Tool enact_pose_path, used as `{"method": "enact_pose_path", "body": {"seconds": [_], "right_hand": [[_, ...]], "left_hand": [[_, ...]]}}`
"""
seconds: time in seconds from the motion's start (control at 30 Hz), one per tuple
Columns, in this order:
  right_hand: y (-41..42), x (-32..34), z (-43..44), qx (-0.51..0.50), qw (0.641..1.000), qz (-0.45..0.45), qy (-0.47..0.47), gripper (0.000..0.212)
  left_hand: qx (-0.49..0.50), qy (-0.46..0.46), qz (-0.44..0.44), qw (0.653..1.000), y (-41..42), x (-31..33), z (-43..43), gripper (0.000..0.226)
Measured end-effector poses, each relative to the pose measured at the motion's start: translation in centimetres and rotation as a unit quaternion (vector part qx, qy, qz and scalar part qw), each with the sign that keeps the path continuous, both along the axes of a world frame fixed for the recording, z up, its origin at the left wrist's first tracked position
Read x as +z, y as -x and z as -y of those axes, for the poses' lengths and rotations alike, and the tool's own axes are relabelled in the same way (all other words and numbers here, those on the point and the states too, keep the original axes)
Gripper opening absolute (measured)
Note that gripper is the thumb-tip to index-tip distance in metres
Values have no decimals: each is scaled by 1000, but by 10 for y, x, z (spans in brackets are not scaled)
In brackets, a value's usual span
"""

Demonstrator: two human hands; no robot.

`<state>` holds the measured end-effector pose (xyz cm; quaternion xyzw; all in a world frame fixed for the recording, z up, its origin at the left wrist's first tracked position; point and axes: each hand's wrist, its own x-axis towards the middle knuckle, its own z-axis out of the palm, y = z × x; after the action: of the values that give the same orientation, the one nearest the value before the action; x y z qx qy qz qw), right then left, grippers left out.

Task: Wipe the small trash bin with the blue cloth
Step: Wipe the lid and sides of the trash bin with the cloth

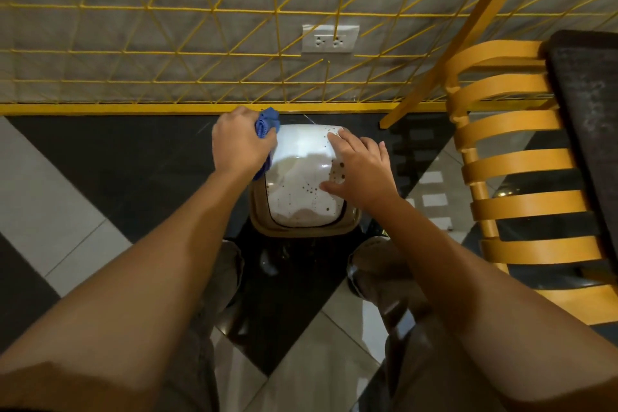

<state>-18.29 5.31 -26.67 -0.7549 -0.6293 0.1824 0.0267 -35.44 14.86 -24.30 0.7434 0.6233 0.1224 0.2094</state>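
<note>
1. Floor (67,177): glossy black and pale tiles laid on the diagonal. A person stands over it with both forearms reaching down and forward.
2. Yellow wire grid (214,10) covers the grey wall ahead, with a wall socket (330,39) behind it.
3. Slatted yellow chair (521,164) at right, near the bin but apart from it.
4. Small trash bin (301,231) stands on the floor between the person's feet and the foot of the grid. It has a tan rim and a white domed lid (301,150). Judged light, hollow, stiff plastic with a smooth shiny top. It is likely to skid or tip on polished tile under a sideways rub. Best steadied from above, on the lid or rim. Whether the lid swings, I cannot tell.
5. Right hand (364,170): fingers spread and nearly straight, palm down on the right side of the lid, pressing on it and gripping nothing.
6. Left hand (240,144): fingers curled round the bunched blue cloth (267,122) at the far left corner of the lid.
7. Cloth: soft and crumpled. One fold pokes out past the knuckles and another trails down against the bin's left edge. It should mould easily to the rounded corners.
8. Brown spots (337,170) scatter over the right half of the lid beside the right hand. That side looks not yet wiped.
</note>
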Motion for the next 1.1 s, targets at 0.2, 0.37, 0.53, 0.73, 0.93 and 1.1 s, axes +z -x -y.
{"method": "enact_pose_path", "body": {"seconds": [0.2, 0.37, 0.53, 0.73, 0.93, 1.1], "right_hand": [[1, -1, -1, -7, 1000, -1, 4, 90], [0, 1, -1, 2, 1000, -4, 7, 90], [0, 1, 0, -2, 1000, -6, 8, 90], [0, -1, 0, -1, 1000, -1, 0, 89], [0, -1, 0, -4, 1000, -10, 2, 90], [-1, -1, 0, -4, 1000, -6, 7, 90]], "left_hand": [[-115, -36, 49, 991, -19, -1, 45, 33], [-83, -56, 36, 994, 0, -7, 37, 33], [-15, -40, 32, 999, -5, -6, 40, 30], [-131, -24, 32, 991, -21, -12, 68, 42], [-46, -45, 18, 998, -11, -8, 38, 32], [21, -1, -4, 1000, -32, -6, 20, 31]]}}
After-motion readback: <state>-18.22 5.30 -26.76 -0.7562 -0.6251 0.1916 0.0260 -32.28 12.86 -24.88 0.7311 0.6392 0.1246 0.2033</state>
